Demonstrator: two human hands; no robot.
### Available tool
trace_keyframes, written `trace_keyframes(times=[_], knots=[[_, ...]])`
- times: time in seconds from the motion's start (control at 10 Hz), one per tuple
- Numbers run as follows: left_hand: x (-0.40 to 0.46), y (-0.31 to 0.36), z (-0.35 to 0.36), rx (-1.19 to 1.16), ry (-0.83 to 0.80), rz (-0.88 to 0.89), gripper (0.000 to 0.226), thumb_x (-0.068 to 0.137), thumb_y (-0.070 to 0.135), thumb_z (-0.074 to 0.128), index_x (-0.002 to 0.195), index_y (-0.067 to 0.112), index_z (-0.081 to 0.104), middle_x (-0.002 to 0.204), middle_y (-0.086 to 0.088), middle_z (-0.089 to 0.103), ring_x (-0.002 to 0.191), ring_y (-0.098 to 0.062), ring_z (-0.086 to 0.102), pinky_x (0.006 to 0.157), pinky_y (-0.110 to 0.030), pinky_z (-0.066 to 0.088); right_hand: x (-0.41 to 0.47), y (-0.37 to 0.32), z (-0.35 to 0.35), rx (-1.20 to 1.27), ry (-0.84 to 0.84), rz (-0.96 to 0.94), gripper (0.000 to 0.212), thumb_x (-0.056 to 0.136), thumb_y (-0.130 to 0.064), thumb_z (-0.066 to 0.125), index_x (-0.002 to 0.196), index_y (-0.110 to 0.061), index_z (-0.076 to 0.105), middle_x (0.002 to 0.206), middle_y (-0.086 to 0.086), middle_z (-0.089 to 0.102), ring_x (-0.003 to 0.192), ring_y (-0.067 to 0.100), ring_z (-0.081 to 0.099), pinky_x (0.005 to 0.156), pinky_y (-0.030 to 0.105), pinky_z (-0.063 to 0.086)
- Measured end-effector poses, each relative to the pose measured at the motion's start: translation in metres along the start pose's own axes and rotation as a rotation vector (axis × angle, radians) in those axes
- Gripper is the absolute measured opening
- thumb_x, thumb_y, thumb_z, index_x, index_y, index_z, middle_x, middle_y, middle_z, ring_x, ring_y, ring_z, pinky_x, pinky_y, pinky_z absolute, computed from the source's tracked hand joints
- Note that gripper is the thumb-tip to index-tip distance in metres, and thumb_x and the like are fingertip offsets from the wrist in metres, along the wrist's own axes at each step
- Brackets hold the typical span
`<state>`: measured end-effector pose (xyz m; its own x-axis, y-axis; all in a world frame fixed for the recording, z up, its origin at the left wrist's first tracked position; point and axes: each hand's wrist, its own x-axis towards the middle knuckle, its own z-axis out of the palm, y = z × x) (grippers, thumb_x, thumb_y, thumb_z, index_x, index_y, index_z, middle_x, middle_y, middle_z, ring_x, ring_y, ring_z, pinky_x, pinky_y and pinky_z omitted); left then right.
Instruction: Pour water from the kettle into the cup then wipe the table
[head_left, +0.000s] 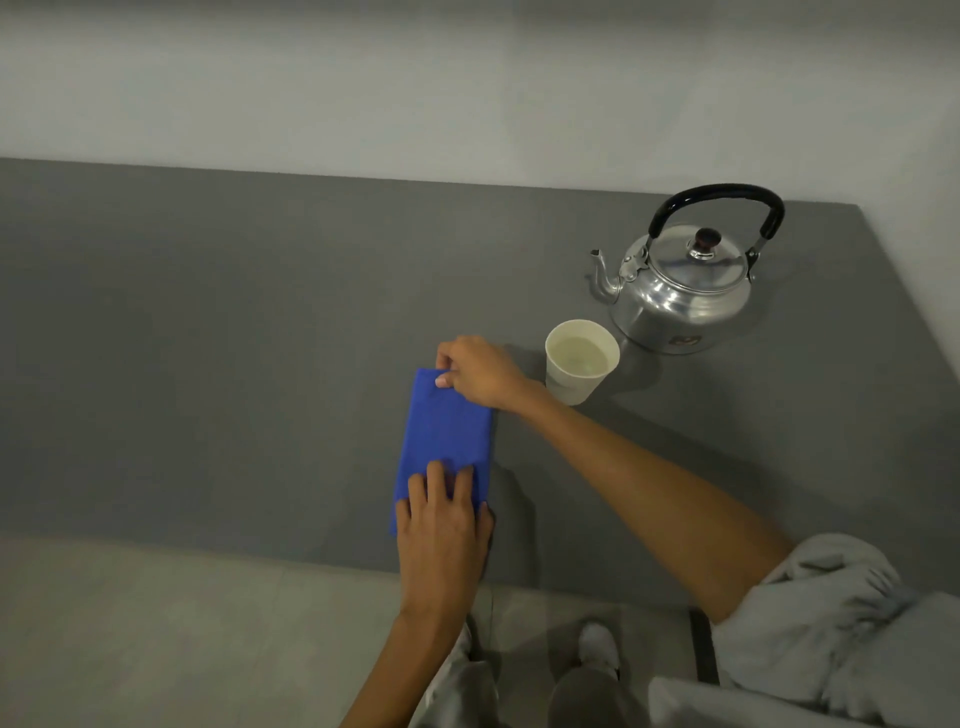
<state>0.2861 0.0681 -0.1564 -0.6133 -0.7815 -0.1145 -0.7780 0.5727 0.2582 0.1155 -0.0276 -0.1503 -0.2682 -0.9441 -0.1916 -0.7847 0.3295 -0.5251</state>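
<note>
A folded blue cloth (445, 434) lies flat on the grey table (208, 338), long side running away from me. My left hand (441, 525) lies flat on its near end, fingers spread. At the far end my right hand (480, 371) pinches the cloth's top right corner between thumb and fingers. Just right of that hand a white paper cup (581, 361) stands upright with water in it. Behind the cup sits a shiny metal kettle (685, 291), black handle up, lid on, spout pointing left.
The table's near edge (260, 543) runs across the lower frame, with pale floor and my shoes below it. Its right edge slants down past the kettle. A plain wall stands behind the table. A grey sleeve is bunched at my right elbow.
</note>
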Motion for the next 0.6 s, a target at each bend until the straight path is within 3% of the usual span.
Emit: trace_keyframes(times=[0.1,0.2,0.3,0.4,0.5,0.6], knots=[[0.002,0.007,0.000,-0.033,0.013,0.041,0.033,0.082,0.012,0.066,0.114,0.004,0.062,0.099,-0.016,0.063,0.083,-0.028,0.061,0.070,-0.038,0.054,0.000,0.002,0.006,-0.012,0.049,0.026,0.014,0.088,-0.020,0.063,0.095,-0.008,0.063,0.098,0.009,0.066,0.089,0.026,0.060,0.070,0.029,0.039],[0.006,0.010,0.001,-0.038,0.064,0.099,0.034,0.059,0.001,0.082,0.090,0.001,0.069,0.074,-0.012,0.064,0.056,-0.023,0.060,0.048,-0.031,0.054,-0.001,0.002,0.010,-0.034,0.095,0.007,0.012,0.088,-0.018,0.062,0.093,-0.007,0.063,0.097,0.011,0.066,0.088,0.028,0.060,0.068,0.029,0.036],[0.007,0.007,0.004,-0.033,0.084,0.123,0.035,0.054,0.002,0.084,0.085,0.003,0.068,0.070,-0.010,0.063,0.053,-0.021,0.059,0.044,-0.030,0.052,-0.005,-0.002,0.009,-0.053,0.102,0.009,0.014,0.089,-0.017,0.059,0.098,-0.006,0.061,0.103,0.013,0.065,0.095,0.030,0.058,0.075,0.033,0.039],[0.005,0.003,0.002,-0.004,0.063,0.160,0.034,0.062,0.017,0.082,0.090,0.005,0.067,0.075,-0.008,0.064,0.059,-0.024,0.061,0.047,-0.030,0.052,-0.010,-0.005,0.003,-0.036,0.065,0.021,0.019,0.092,-0.016,0.054,0.108,-0.006,0.056,0.114,0.015,0.062,0.103,0.033,0.056,0.085,0.038,0.046],[0.004,0.004,-0.003,0.000,0.065,0.177,0.031,0.069,0.031,0.078,0.089,0.011,0.067,0.077,-0.004,0.066,0.064,-0.021,0.064,0.052,-0.029,0.053,-0.025,-0.012,-0.021,0.049,0.037,0.007,0.017,0.092,-0.012,0.047,0.105,-0.008,0.058,0.110,0.013,0.063,0.098,0.031,0.059,0.086,0.043,0.050],[0.011,0.015,-0.011,-0.010,0.074,0.206,0.027,0.090,0.039,0.051,0.106,0.018,0.057,0.100,0.000,0.059,0.091,-0.019,0.060,0.075,-0.031,0.050,-0.043,-0.015,-0.051,0.160,0.115,-0.039,0.018,0.091,-0.009,0.046,0.096,-0.009,0.063,0.096,0.010,0.068,0.084,0.024,0.062,0.080,0.038,0.053]])
